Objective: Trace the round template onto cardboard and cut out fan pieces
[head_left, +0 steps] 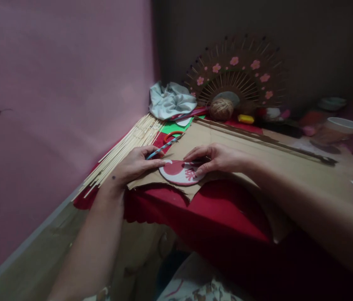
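Observation:
A round red and white disc (179,172) lies on a sheet of brown cardboard (257,154) on the red-covered table. My left hand (137,162) is closed round a blue and white striped pencil (160,149) whose tip rests at the disc's left edge. My right hand (215,158) lies with its fingers pressed down on the disc's right side, holding it flat against the cardboard.
A bundle of thin bamboo sticks (126,146) runs along the pink wall at left. Orange-handled scissors (173,136), a crumpled cloth (170,100), a twine ball (221,108), a stick fan with pink flowers (237,75) and a cup (339,129) stand behind.

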The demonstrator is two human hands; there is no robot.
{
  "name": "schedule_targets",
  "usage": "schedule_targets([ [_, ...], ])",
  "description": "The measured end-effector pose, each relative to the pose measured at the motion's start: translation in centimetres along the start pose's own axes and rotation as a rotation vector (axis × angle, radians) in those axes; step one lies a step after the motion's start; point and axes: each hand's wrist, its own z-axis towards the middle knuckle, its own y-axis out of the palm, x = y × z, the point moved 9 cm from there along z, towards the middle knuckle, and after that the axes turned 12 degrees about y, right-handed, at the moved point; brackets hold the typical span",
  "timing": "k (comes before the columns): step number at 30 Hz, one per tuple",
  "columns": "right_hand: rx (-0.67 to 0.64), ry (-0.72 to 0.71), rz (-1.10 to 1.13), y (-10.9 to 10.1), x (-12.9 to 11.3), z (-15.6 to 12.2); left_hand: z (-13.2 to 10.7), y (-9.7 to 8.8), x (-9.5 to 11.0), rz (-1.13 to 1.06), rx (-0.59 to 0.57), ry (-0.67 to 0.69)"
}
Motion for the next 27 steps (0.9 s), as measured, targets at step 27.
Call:
schedule_targets([
  [27,0.211,-0.022,-0.766,5.5,-5.1,-1.9,-0.7,0.1,-0.8,-0.293,0.112,-0.079],
])
